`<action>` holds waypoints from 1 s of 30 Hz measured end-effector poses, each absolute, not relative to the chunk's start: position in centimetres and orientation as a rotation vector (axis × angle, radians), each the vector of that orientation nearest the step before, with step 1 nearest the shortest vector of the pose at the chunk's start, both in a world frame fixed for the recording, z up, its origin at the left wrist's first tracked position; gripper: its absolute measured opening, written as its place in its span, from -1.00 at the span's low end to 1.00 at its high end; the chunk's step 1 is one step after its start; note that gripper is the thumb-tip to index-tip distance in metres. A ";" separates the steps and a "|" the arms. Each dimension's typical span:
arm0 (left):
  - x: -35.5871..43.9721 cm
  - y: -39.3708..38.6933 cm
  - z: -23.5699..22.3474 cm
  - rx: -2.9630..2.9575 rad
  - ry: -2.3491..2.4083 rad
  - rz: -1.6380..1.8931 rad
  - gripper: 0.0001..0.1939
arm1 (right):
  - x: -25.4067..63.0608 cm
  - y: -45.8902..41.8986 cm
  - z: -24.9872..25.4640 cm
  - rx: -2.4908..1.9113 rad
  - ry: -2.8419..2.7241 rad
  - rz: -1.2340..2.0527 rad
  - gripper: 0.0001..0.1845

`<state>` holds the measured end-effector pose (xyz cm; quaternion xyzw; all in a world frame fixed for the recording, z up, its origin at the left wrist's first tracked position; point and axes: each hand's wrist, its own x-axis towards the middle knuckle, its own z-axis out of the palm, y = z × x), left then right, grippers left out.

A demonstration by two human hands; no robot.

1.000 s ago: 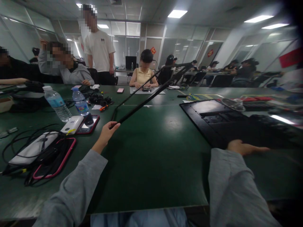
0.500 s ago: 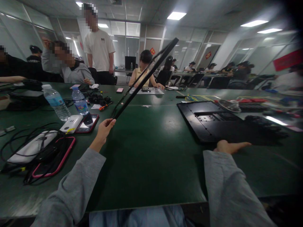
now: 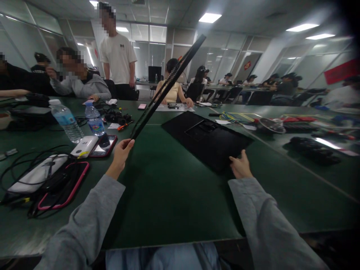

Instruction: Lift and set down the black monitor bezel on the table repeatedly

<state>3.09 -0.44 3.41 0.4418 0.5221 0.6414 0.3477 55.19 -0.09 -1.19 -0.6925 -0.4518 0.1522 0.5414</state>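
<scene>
The bare right hand (image 3: pixel 242 165), fingers curled, gripped the near right edge of a flat, black, rectangular panel (image 3: pixel 208 146); the bare left hand (image 3: pixel 122 152) pinched the lower end of a long, thin, black frame (image 3: pixel 171 84). Over the smooth green tabletop (image 3: pixel 174 202), the panel stretched between the hands, its long axis pointing far left; the frame slanted up, away rightward.

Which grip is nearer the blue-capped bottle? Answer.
Left. The left grip, holding the black frame, is just right of the bottle; the right grip, holding the black panel, is much farther right.
</scene>
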 end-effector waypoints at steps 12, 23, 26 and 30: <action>2.2 0.2 3.0 1.325 1.398 1.713 -0.35 | 55.5 4.4 0.1 -1.324 -1.124 1.100 -0.01; 2.9 -0.5 3.2 1.823 1.689 1.366 -0.58 | 57.3 4.1 3.0 -1.291 -0.991 0.865 -0.35; 3.4 -0.8 3.1 1.976 1.784 1.224 -0.65 | 56.8 2.4 5.1 -1.083 -0.954 1.137 -0.21; 3.9 -1.3 2.9 2.159 1.827 1.045 -0.68 | 55.9 1.5 5.6 -1.172 -1.022 1.156 -0.42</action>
